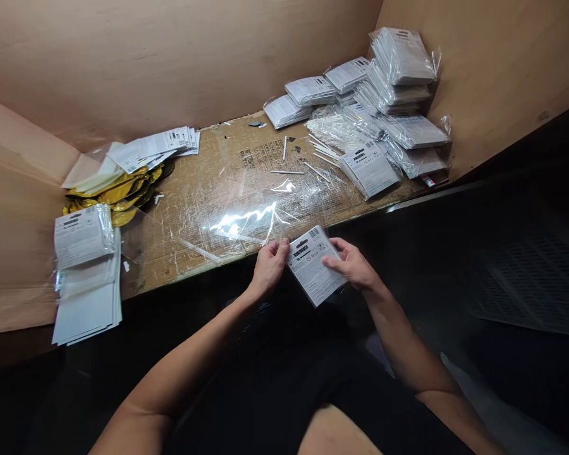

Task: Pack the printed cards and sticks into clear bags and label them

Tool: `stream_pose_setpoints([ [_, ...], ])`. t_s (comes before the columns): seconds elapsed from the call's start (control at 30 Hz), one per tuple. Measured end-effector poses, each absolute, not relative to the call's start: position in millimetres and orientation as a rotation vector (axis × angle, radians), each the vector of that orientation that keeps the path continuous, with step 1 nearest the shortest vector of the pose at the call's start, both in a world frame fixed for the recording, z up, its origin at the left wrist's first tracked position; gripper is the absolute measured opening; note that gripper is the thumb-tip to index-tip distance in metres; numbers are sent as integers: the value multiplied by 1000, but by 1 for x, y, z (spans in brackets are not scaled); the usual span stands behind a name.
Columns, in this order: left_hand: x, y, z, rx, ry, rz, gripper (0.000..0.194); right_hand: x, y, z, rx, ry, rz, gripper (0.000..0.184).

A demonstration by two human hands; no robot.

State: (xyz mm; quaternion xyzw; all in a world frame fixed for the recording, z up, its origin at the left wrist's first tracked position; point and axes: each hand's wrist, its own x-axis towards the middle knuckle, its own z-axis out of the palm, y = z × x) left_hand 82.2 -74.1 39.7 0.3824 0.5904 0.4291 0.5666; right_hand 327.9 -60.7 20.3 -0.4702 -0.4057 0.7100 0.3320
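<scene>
Left hand [269, 268] is half closed, its fingers curled around the left edge of a plastic-sleeved white packet [312, 265], while my right hand [353, 264] holds the opposite edge, its fingers slightly spread. I hold the packet level with its printed, barcoded face toward me, just off the near edge of the surface [203, 208]. Gripping only the edges leaves the print uncovered and keeps the slick sleeve steady between both hands. Beyond it, thin white sticks [289, 171] lie loose on the clear film [246, 215] covering the surface. Stacks of similar packets [398, 60] rise at far right. At left sit another pile of sleeved packets [86, 278], gold foil pieces [118, 196] and loose white sheets [152, 146], before cardboard walls [76, 63].
</scene>
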Motion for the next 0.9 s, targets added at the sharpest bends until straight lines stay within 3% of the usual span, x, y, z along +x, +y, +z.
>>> stream_pose_setpoints([
  [0.3,107,-71,40,973,1409,1280,67,306,-57,37,-1237,-1137,1459,63],
  [0.47,88,-49,75,1060,1107,1361,48,310,-39,50,-1127,-1274,1378,66],
  [0.6,84,-35,83,1027,1169,1571,45,296,-38,53,-1086,-1391,1166,60],
  [0.8,81,-36,69,1034,1077,1483,50,286,-36,41,-1031,-1304,1132,64],
  [0.9,66,-22,81,1127,777,1323,71,296,-18,44,-955,-1304,1189,64],
])
